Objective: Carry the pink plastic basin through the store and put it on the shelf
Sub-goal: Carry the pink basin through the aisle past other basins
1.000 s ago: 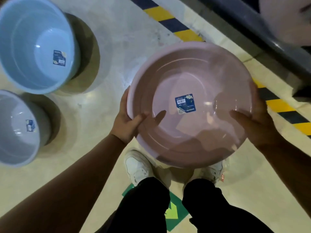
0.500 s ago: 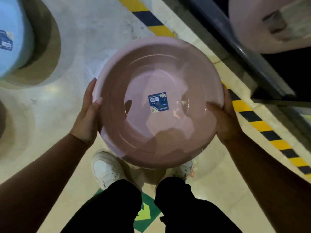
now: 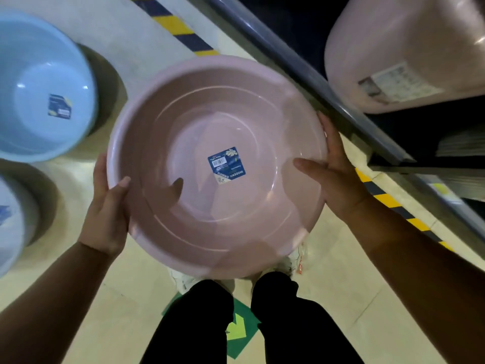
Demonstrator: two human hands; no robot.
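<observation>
Grip at both sides; held pink basin (image 3: pixel 183 219) mouth-up in the air above pale floor (image 3: pixel 328 298), just beside grey shelf edge (image 3: pixel 315 74); clasped its left rim with left hand (image 3: pixel 107 211), thumb curled inside, fingers outside against the wall; clasped its right rim with right hand (image 3: pixel 338 179), thumb inside, fingers spread along the outer rim; showed blue label (image 3: pixel 227 165) at its bottom; blue basin (image 3: pixel 39 88) on floor at left, well apart; another pink tub (image 3: pixel 393 48) on shelf.

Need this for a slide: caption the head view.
Left hand and right hand grip the pink basin by its rim beside a shelf, blue basin on the floor.
</observation>
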